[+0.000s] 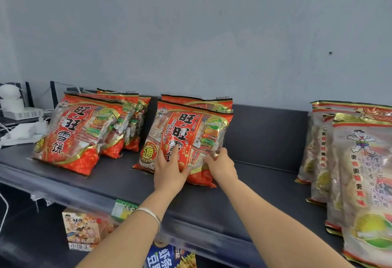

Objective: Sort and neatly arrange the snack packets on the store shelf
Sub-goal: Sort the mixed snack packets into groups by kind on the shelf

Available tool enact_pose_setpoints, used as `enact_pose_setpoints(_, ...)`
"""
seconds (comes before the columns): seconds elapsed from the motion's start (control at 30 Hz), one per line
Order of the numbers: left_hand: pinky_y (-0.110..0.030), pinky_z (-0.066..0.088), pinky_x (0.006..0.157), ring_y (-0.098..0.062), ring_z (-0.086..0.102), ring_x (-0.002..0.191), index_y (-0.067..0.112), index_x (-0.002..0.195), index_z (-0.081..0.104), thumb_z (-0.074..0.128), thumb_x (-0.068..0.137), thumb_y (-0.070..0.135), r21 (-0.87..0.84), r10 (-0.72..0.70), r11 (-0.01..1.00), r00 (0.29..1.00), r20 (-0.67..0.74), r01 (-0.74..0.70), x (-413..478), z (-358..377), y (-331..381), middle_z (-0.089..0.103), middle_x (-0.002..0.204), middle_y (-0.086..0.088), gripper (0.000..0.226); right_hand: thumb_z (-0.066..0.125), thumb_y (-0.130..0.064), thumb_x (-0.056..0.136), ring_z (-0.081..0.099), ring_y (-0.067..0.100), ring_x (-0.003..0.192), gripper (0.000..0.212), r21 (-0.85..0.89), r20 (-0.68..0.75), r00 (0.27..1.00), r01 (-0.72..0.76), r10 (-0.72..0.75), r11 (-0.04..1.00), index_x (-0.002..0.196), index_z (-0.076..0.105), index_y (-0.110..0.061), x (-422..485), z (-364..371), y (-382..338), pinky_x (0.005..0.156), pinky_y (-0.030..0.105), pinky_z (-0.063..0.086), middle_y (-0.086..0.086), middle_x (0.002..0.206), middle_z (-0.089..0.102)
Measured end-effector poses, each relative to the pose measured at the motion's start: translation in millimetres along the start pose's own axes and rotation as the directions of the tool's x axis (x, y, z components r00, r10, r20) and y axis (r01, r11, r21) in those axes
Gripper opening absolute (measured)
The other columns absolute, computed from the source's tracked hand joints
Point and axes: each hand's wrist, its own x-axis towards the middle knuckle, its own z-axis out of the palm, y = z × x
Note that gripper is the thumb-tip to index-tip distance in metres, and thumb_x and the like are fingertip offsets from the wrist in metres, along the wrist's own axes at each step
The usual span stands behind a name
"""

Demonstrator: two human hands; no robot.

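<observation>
Head camera looks down on a dark shelf (127,182), where the left hand (169,170) presses flat, fingers straight, on a red snack packet (191,127) leaning mid-shelf toward the back edge, the right hand (220,165) pinching its right side, with more red packets (72,131) toward the left end and pale packets (360,172) at the right end.

Red snack packets (186,131): glossy plastic film, crinkled, gold foil-look trim. Pale packets (360,182): translucent glossy film. Shelf (118,180): dark, matt, smooth. Bracelet (151,214): polished silver-coloured metal. Wall (191,34): matt paint, slightly uneven.
</observation>
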Motion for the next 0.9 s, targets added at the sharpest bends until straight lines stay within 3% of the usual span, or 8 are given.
enact_pose_setpoints(0.07, -0.045, 0.021, 0.114, -0.033, 0.012, 0.142, 0.028, 0.146, 0.026, 0.056, 0.090, 0.041, 0.059, 0.028, 0.998, 0.996, -0.084, -0.023, -5.8, -5.0, 14.0, 0.011, 0.155, -0.012, 0.065, 0.049, -0.036, 0.095, 0.056, 0.028, 0.109, 0.038, -0.289, -0.058, 0.988, 0.120, -0.143, 0.950, 0.127, 0.041, -0.019, -9.2, -11.7, 3.7, 0.078, 0.038, 0.049, 0.004, 0.121, 0.056)
enact_pose_setpoints(0.17, -0.039, 0.028, 0.108, -0.028, 0.024, 0.137, 0.028, 0.138, 0.039, 0.050, 0.093, 0.038, 0.146, 0.206, 0.971, 0.971, -0.120, -0.188, -19.6, -9.6, 35.3, 0.027, 0.150, -0.006, 0.047, 0.046, -0.036, 0.097, 0.050, 0.028, 0.112, 0.034, -0.601, -0.079, 0.931, 0.240, -0.356, 0.762, 0.126, 0.044, -0.019, -24.0, -30.9, 6.1, 0.076, 0.038, 0.047, 0.003, 0.123, 0.053)
enact_pose_setpoints(0.3, -0.035, 0.037, 0.102, -0.021, 0.039, 0.127, 0.025, 0.132, 0.048, 0.049, 0.093, 0.031, 0.261, 0.401, 0.894, 0.910, -0.105, -0.364, -35.1, -18.3, 55.1, 0.045, 0.138, 0.002, 0.039, 0.049, -0.031, 0.097, 0.049, 0.028, 0.114, 0.033, -0.739, -0.023, 0.835, 0.356, -0.549, 0.573, 0.128, 0.047, -0.019, -45.6, -60.5, 8.4, 0.085, 0.037, 0.044, 0.003, 0.124, 0.054)
enact_pose_setpoints(0.43, -0.034, 0.040, 0.093, -0.023, 0.048, 0.118, 0.023, 0.127, 0.053, 0.051, 0.094, 0.030, 0.262, 0.465, 0.869, 0.874, -0.139, -0.420, -59.4, -24.3, 92.7, 0.053, 0.128, 0.000, 0.034, 0.053, -0.023, 0.094, 0.050, 0.029, 0.113, 0.029, -0.785, 0.013, 0.739, 0.425, -0.674, 0.451, 0.123, 0.052, -0.017, -72.0, -110.6, 13.3, 0.083, 0.037, 0.044, 0.004, 0.121, 0.056)
enact_pose_setpoints(0.6, -0.036, 0.043, 0.088, -0.023, 0.052, 0.114, 0.020, 0.125, 0.054, 0.051, 0.094, 0.027, 0.201, 0.565, 0.821, 0.810, -0.158, -0.534, -114.4, -13.0, 189.4, 0.057, 0.125, -0.001, 0.032, 0.072, -0.021, 0.079, 0.062, 0.032, 0.098, 0.030, -0.844, -0.071, 0.652, 0.364, -0.755, 0.394, 0.108, 0.066, -0.016, -114.6, -209.8, 36.7, 0.075, 0.042, 0.050, 0.006, 0.101, 0.068)
enact_pose_setpoints(0.73, -0.036, 0.045, 0.080, -0.022, 0.056, 0.103, 0.019, 0.121, 0.053, 0.053, 0.092, 0.027, 0.205, 0.679, 0.734, 0.709, -0.189, -0.648, -175.3, 6.0, 282.6, 0.060, 0.114, -0.001, 0.030, 0.070, -0.020, 0.080, 0.062, 0.033, 0.104, 0.029, -0.888, -0.130, 0.621, 0.274, -0.773, 0.370, 0.109, 0.067, -0.016, -157.7, -306.6, 72.2, 0.084, 0.046, 0.049, 0.007, 0.107, 0.069)
enact_pose_setpoints(0.9, -0.035, 0.042, 0.077, -0.025, 0.054, 0.105, 0.018, 0.117, 0.053, 0.053, 0.092, 0.027, 0.127, 0.779, 0.625, 0.605, -0.166, -0.770, -249.9, 44.6, 396.9, 0.060, 0.111, -0.001, 0.027, 0.075, -0.019, 0.065, 0.066, 0.033, 0.080, 0.021, -0.913, -0.287, 0.616, 0.056, -0.734, 0.404, 0.085, 0.070, -0.016, -200.0, -428.7, 139.0, 0.064, 0.038, 0.050, 0.006, 0.080, 0.070)
